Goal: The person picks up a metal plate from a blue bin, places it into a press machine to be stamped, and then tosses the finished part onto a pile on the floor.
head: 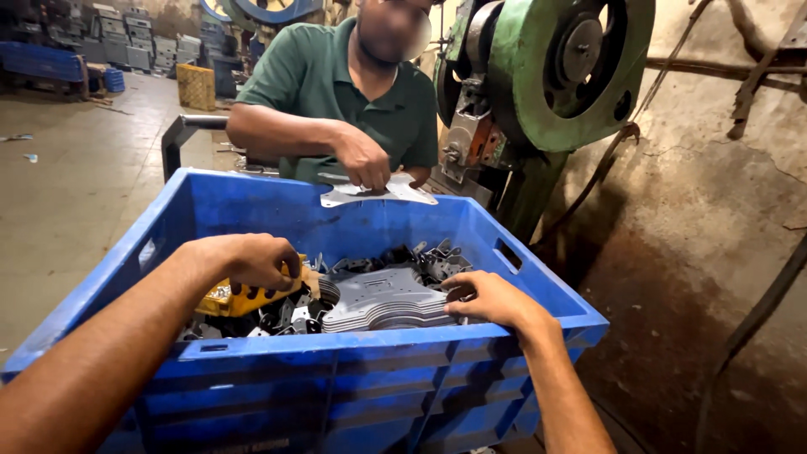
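- Dull grey sheet-metal plates [382, 301] are stacked inside a smooth blue plastic crate [336, 387].
- A scuffed yellow plastic piece [239, 298] is seen at the crate's left side.
- The press [555, 76] is coated in worn green paint.

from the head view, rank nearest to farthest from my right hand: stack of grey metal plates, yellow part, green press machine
1. Stack of flat grey metal plates, touching the right hand, mid-crate.
2. Yellow perforated part, left, under the left hand.
3. Green press machine, behind the crate.

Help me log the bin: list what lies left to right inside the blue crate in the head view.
Left hand → yellow perforated metal piece → stack of flat grey stamped metal plates → right hand.
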